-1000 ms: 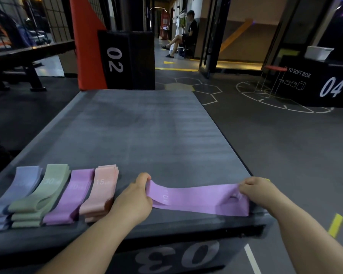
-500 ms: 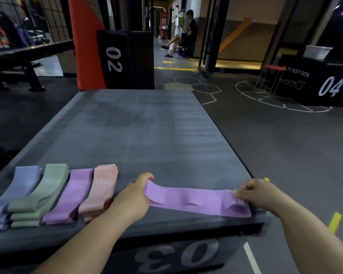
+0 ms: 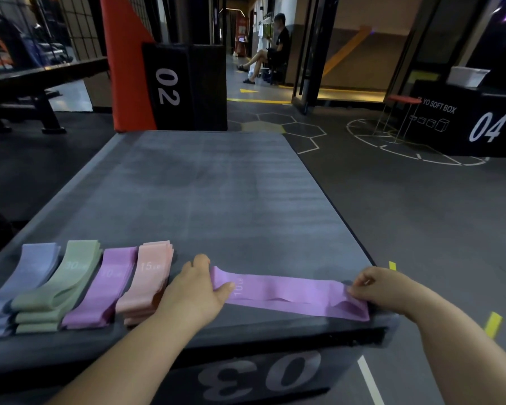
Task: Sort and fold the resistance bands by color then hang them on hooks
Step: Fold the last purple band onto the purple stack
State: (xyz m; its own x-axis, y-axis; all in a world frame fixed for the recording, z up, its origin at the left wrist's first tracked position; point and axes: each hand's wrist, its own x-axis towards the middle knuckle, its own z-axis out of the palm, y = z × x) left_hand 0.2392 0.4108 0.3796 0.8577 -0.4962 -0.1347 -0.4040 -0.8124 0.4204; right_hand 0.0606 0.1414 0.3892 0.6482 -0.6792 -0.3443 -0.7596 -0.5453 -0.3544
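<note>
Your left hand [image 3: 193, 290] pinches one end of the purple band [image 3: 289, 290], thumb on top. Your right hand [image 3: 377, 285] pinches the other end, fingers curled. The band lies stretched flat along the box's [image 3: 231, 200] near edge, just right of the pink stack [image 3: 149, 276].

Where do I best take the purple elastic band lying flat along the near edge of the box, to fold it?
By its two short looped ends, from the near side. The flat purple elastic band lies lengthwise, left to right, on the grey padded box; the left hand and right hand pinch one end each.
</note>
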